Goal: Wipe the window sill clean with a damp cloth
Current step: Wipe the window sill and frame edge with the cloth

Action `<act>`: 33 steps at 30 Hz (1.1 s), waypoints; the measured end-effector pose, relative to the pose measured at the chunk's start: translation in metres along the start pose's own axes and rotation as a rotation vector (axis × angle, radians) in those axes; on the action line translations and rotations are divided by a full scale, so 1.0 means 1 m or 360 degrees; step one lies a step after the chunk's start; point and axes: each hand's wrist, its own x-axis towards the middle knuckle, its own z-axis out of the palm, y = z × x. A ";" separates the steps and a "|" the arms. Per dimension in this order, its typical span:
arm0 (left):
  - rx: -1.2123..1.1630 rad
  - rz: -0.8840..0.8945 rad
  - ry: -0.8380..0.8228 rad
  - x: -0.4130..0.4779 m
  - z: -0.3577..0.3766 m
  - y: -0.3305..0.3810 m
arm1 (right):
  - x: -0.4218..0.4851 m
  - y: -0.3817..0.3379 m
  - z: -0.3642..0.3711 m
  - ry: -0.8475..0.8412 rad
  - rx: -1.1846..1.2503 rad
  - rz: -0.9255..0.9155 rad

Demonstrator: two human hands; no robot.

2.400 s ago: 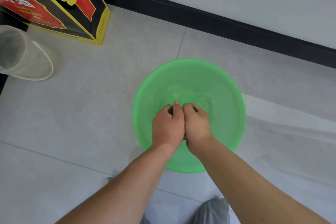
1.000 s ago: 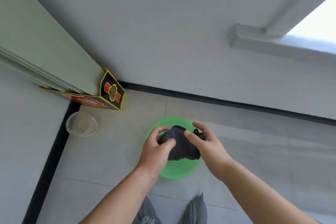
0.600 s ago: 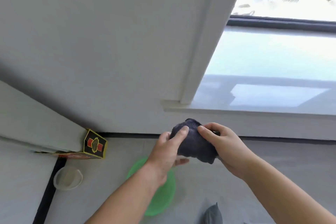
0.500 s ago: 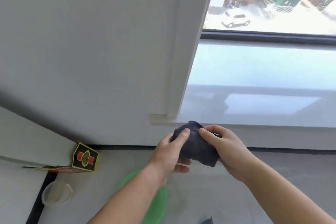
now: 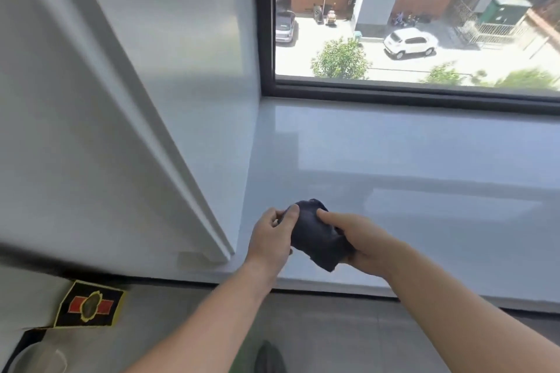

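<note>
One dark cloth [image 5: 315, 236] is being held bunched over the near edge of the window sill [image 5: 409, 160]. The left grip [image 5: 269, 239] is pinching its left end; the right grip [image 5: 362, 244] is clasping its right side. On the floor one black-and-yellow box [image 5: 91, 306] is showing a red-and-gold emblem, its lettering unreadable. Near it one clear tub [image 5: 36, 360] is sitting, contents unclear.

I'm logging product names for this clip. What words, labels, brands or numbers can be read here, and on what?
None legible.
The black and yellow box shows only a red and gold emblem, no letters.
The white car outside: any plate is too small to read.
The dark cloth shows no label.
</note>
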 end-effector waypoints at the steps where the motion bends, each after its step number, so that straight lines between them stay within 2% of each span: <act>1: -0.0007 -0.0008 0.0020 0.013 0.005 0.000 | 0.013 -0.006 -0.005 0.0032 -0.0096 -0.0031; 4: -0.0025 -0.0027 0.0135 0.052 0.019 -0.001 | 0.054 -0.026 -0.015 0.0218 -0.0432 -0.0237; 6: -0.0077 -0.0030 0.0197 0.083 0.030 0.000 | 0.082 -0.041 -0.020 0.0252 -0.0596 -0.0416; 11: -0.0210 -0.0089 0.0428 0.155 0.050 -0.003 | 0.164 -0.065 -0.035 0.0126 -0.1007 -0.0745; 16: -0.0032 -0.0038 0.0509 0.207 0.058 0.004 | 0.229 -0.086 -0.049 0.0095 -0.1157 -0.0888; 21: 0.0240 0.0118 0.0516 0.267 0.049 0.024 | 0.293 -0.132 -0.052 0.0131 -0.1332 -0.1140; 25: 0.0815 0.0300 0.0735 0.309 0.046 0.032 | 0.343 -0.167 -0.042 0.0030 -0.1467 -0.1250; 28: 0.1115 0.0367 0.0785 0.322 0.052 0.026 | 0.362 -0.178 -0.047 0.0144 -0.1774 -0.1346; 30: 0.1147 0.0417 0.0797 0.317 0.056 0.016 | 0.360 -0.178 -0.055 0.0183 -0.1989 -0.1599; 33: 0.1314 0.0509 0.0853 0.295 0.062 -0.008 | 0.355 -0.169 -0.064 -0.0218 -0.2391 -0.1937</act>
